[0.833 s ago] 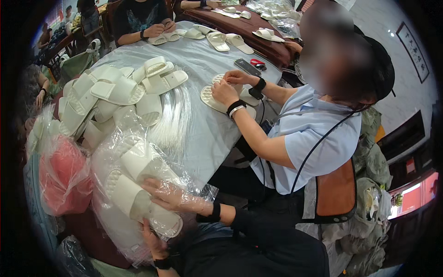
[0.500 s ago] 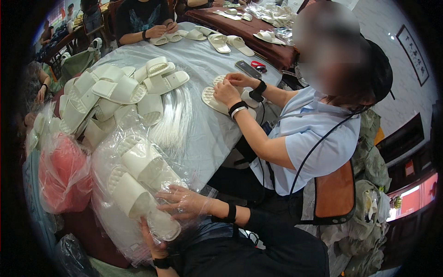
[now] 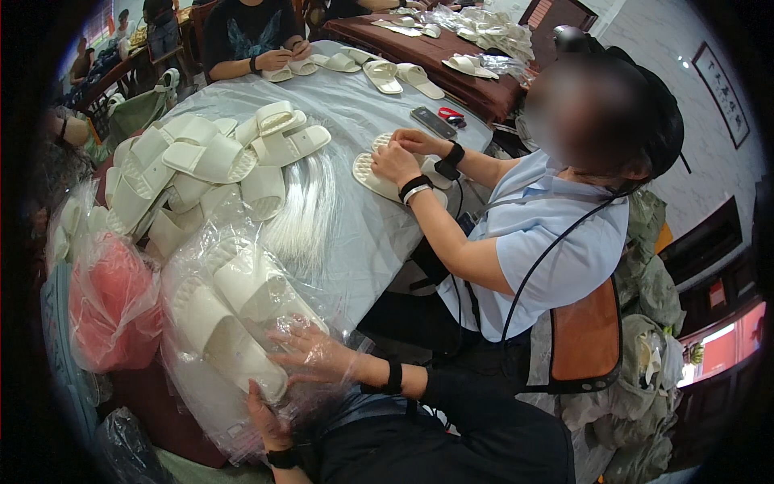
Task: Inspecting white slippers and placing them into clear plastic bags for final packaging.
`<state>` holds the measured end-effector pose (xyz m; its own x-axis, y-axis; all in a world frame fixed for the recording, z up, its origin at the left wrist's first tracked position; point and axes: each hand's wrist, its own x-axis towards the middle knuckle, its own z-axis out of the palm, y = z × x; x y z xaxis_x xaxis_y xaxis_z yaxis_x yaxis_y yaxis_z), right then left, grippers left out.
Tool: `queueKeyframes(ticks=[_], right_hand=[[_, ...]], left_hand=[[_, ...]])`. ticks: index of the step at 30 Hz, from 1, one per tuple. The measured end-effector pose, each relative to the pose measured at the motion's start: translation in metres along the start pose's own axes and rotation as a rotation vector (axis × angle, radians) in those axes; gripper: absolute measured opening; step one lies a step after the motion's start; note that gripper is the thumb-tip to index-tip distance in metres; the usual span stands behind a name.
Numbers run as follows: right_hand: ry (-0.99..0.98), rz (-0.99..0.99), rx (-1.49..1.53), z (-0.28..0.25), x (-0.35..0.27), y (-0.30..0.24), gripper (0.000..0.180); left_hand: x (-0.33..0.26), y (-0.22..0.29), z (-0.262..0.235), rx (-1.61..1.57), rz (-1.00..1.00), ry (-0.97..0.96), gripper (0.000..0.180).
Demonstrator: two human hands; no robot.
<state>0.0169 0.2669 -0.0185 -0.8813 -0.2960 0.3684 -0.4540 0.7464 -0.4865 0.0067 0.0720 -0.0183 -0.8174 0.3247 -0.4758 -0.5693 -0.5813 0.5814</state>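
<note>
A pair of white slippers (image 3: 219, 321) lies inside a large clear plastic bag (image 3: 189, 387) near the front edge of the table. My right hand (image 3: 313, 352), fingers spread and stretched out, rests against the heel part of the right slipper, with clear film over it. My left hand (image 3: 268, 419) is at the bag's near side, by the heel of the left slipper; its fingers look extended and partly covered by film. Beyond the bag, a heap of white slippers (image 3: 205, 153) is piled next to a bundle of clear strands (image 3: 302, 218).
A pink bundle in clear plastic (image 3: 115, 298) stands left of the bag. Close on the right, a co-worker in a light blue shirt (image 3: 556, 242) handles slippers. Another person's hands (image 3: 282, 56) work at the far edge. A phone (image 3: 433, 122) and red scissors (image 3: 452, 117) lie on the table.
The slippers have slid further up and left into the bag, away from me. Both my hands have stayed close to their heels, the right shifting slightly left.
</note>
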Motion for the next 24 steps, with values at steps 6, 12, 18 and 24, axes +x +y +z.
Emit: queueKeyframes(ticks=[6,12,18,24], right_hand=[[0.126,0.009,-0.041,0.018,0.016,-0.016,0.056],[-0.105,0.126,-0.025,-0.022,0.007,-0.004,0.060],[-0.115,0.168,-0.130,-0.031,-0.007,-0.009,0.065],[0.135,0.089,-0.149,-0.017,0.000,0.004,0.053]], left_hand=[[0.009,-0.010,-0.039,0.114,0.096,0.011,0.039],[0.012,-0.014,-0.001,0.036,0.154,-0.076,0.039],[0.007,-0.003,-0.010,-0.016,0.041,-0.149,0.035],[0.005,-0.008,-0.018,0.070,0.057,-0.142,0.035]])
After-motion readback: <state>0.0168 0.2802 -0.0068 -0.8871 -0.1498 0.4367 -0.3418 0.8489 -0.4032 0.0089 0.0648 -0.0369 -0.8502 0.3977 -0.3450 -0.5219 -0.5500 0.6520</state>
